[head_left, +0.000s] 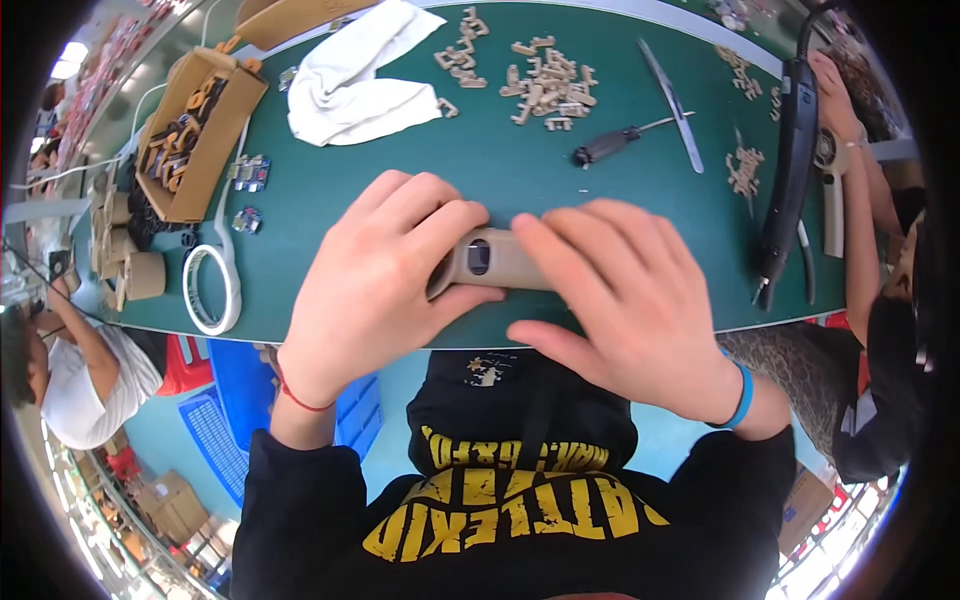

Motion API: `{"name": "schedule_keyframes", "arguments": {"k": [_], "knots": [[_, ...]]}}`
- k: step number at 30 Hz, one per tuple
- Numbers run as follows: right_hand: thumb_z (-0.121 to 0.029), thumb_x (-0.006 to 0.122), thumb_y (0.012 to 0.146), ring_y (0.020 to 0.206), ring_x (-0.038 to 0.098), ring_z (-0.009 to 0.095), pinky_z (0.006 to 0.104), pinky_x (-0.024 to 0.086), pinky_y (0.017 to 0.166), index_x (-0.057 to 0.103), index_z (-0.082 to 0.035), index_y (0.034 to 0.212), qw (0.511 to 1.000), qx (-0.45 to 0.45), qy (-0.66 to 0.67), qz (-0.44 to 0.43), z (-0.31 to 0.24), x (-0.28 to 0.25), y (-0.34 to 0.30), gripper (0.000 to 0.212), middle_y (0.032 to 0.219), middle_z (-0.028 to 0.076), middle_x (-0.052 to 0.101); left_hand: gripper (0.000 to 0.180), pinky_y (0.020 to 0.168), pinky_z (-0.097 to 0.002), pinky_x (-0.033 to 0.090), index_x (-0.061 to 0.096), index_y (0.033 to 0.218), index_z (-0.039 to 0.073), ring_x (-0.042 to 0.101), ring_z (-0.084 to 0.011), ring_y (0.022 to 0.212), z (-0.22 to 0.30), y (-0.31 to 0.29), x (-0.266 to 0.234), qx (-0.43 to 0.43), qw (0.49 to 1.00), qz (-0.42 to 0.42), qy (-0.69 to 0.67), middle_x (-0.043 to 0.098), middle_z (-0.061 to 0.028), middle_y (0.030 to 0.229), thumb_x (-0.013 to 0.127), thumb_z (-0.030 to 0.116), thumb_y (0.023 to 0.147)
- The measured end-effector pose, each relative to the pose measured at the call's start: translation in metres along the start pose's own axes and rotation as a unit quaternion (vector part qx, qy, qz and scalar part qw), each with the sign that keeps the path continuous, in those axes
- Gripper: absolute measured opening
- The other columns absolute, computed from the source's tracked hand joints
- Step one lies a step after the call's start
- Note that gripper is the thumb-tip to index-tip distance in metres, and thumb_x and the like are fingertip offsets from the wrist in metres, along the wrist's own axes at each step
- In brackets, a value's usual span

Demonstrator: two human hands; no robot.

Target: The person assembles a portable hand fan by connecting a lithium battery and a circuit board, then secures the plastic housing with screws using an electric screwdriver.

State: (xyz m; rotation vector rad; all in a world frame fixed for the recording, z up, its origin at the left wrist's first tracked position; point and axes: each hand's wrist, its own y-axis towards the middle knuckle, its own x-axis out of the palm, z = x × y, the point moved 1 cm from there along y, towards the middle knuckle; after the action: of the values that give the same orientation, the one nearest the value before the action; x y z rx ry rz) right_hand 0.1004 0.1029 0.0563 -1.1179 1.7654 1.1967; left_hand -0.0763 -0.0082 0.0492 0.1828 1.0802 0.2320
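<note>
In front of me, above the table's near edge, a beige plastic handle-shaped housing (510, 262) lies crosswise between my hands. It has a dark oval window on its upper face. My left hand (375, 265) is closed around its left end, with the thumb along the lower side. My right hand (625, 295) has its fingers curled over the right part and hides that end. The right thumb stands apart from the housing, below it. Beyond the hands lie a dark-handled screwdriver (605, 148) and metal tweezers (675, 105).
A pile of small beige parts (550, 85) and a white cloth (355, 85) lie at the back. On the left are a cardboard box of parts (190, 140), small circuit boards (250, 172) and a tape roll (212, 290). A black electric screwdriver (790, 175) hangs right, beside a co-worker's arms (860, 190).
</note>
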Motion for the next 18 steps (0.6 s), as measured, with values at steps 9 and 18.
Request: {"name": "schedule_keyframes", "arguments": {"k": [9,18], "knots": [[-0.039,0.071,0.081,0.062,0.06,0.03,0.0371,0.048,0.056,0.052,-0.003,0.111,0.974,0.042,0.107,-0.196,0.016,0.02,0.014,0.05,0.082,0.01,0.059,0.046,0.066,-0.0344,0.049,0.064,0.089,0.01,0.057,-0.0247,0.078,-0.016,-0.009,0.005,0.036,0.998,0.05,-0.011,0.059,-0.0039,0.09,0.085,0.015,0.049],[-0.026,0.072,0.082,0.074,0.063,0.033,0.0381,0.05,0.061,0.052,0.001,0.116,0.985,0.043,0.003,-0.168,0.003,0.001,0.003,0.048,0.093,0.014,0.062,0.046,0.064,-0.0331,0.048,0.065,0.089,0.012,0.055,-0.0234,0.076,-0.017,-0.007,0.008,0.042,0.997,0.051,-0.028,0.059,-0.0023,0.088,0.087,0.023,0.05]]}}
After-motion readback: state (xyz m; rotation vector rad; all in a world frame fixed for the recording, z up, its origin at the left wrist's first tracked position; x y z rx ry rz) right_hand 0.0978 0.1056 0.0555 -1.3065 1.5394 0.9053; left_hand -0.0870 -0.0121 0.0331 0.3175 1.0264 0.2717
